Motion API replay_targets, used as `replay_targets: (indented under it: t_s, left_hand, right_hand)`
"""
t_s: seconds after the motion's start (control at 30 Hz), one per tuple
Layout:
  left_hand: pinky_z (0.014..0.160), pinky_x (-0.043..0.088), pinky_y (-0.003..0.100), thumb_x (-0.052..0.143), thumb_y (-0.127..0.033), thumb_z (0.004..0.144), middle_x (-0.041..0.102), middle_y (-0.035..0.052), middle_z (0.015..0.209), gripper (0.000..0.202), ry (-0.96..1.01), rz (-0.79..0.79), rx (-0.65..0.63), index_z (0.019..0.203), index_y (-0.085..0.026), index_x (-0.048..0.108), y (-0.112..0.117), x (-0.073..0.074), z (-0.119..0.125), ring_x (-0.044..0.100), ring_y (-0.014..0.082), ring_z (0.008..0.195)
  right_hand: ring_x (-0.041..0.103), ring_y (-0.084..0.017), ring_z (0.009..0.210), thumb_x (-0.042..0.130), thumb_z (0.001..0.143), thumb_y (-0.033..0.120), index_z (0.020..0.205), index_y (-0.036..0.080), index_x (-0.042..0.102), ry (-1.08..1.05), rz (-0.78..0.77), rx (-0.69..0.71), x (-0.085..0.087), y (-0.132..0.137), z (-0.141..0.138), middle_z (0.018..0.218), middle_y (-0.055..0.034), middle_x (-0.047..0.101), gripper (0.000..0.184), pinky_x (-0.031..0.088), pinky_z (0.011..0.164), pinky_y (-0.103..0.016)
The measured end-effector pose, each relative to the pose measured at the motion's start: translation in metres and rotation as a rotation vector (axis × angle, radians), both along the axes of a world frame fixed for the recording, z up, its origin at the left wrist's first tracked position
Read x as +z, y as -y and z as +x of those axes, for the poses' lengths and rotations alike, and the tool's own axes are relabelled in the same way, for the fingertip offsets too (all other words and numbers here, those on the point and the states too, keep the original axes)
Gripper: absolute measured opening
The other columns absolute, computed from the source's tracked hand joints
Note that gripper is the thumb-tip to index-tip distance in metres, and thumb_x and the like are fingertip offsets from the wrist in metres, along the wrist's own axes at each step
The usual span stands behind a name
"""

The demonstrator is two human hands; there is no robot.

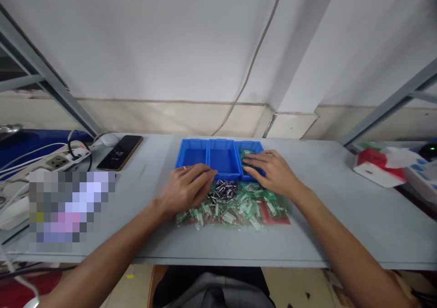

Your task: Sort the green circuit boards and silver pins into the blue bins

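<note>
Packets (251, 210) and metal pins (226, 189) piled before blue trays (223, 160) on grey bench (327, 176), pale wall (153, 39) behind. Right hand (272, 170), fingers parted, at green packets (243, 153) in right tray (253, 145); left hand (187, 187) curled beside pins, hold hidden, cannot tell. Phone (120, 153) screen marks too small to read.

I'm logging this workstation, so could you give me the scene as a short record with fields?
Surface: grey table
Containers: three blue bins in a row
Left hand: at the bins' near edge; grip unclear
Right hand: over the rightmost bin, which has green plastic inside
Before the bins: small metal pieces, greenish packets
Left side: phone, power strip
</note>
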State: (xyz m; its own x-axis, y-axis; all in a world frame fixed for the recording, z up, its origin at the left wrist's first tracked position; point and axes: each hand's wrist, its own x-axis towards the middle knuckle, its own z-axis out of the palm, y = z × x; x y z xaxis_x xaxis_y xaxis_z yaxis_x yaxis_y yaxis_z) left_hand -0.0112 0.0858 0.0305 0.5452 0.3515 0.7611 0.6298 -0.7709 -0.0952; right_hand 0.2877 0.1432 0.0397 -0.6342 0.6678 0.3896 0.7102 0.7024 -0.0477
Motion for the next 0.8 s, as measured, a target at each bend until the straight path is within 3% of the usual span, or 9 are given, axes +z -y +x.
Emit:
replay_targets:
  t_s: [0.1,0.2,0.3,0.4,0.6,0.8]
  left_hand:
    - [0.065,0.049,0.025,0.061,-0.014,0.091,0.070,0.0042,0.101,0.021,-0.007,-0.001,0.016,0.112,-0.015,0.063,0.000,0.000,-0.001,0.067,0.0119,0.082]
    - [0.067,0.048,0.024,0.061,-0.014,0.090,0.071,0.0038,0.101,0.022,0.025,0.001,0.057,0.112,-0.016,0.064,-0.002,-0.001,-0.003,0.067,0.0122,0.085]
    - [0.067,0.048,0.023,0.061,-0.014,0.090,0.070,0.0027,0.101,0.022,0.073,-0.025,0.103,0.112,-0.017,0.064,-0.004,-0.004,-0.004,0.068,0.0115,0.085]
    - [0.066,0.048,0.023,0.061,-0.014,0.090,0.070,0.0015,0.100,0.021,0.104,-0.029,0.126,0.110,-0.018,0.064,-0.006,-0.005,-0.005,0.067,0.0110,0.083]
    - [0.064,0.049,0.024,0.061,-0.014,0.090,0.070,0.0009,0.099,0.020,0.089,-0.022,0.121,0.109,-0.018,0.064,-0.006,-0.005,-0.005,0.067,0.0112,0.081]
    - [0.065,0.049,0.025,0.061,-0.014,0.090,0.071,0.0015,0.100,0.021,0.063,-0.025,0.116,0.110,-0.018,0.065,-0.004,-0.004,-0.004,0.068,0.0119,0.083]
  right_hand:
    - [0.071,-0.023,0.098,0.053,0.100,0.036,0.100,0.022,0.075,-0.023,0.009,0.048,0.003,0.004,-0.003,0.102,-0.0043,0.078,0.026,0.044,0.099,-0.047]
    - [0.071,-0.020,0.088,0.060,0.094,0.027,0.097,0.022,0.074,-0.206,0.103,0.183,0.007,0.017,-0.015,0.093,-0.0029,0.078,0.015,0.048,0.092,-0.044]
    - [0.068,-0.020,0.091,0.065,0.090,0.026,0.113,0.023,0.070,-0.286,0.085,0.383,0.007,0.037,-0.035,0.096,-0.0024,0.077,0.024,0.049,0.088,-0.043]
    - [0.063,-0.026,0.108,0.065,0.090,0.035,0.128,0.023,0.063,-0.127,0.027,0.462,0.003,0.053,-0.050,0.115,-0.0066,0.073,0.040,0.045,0.094,-0.048]
    - [0.060,-0.027,0.109,0.063,0.092,0.043,0.130,0.021,0.061,-0.041,0.039,0.515,-0.004,0.060,-0.052,0.116,-0.0085,0.071,0.044,0.044,0.093,-0.048]
    - [0.064,-0.021,0.094,0.059,0.094,0.014,0.116,0.019,0.068,-0.078,0.165,0.499,-0.020,0.055,-0.056,0.094,-0.0037,0.076,0.024,0.045,0.084,-0.038]
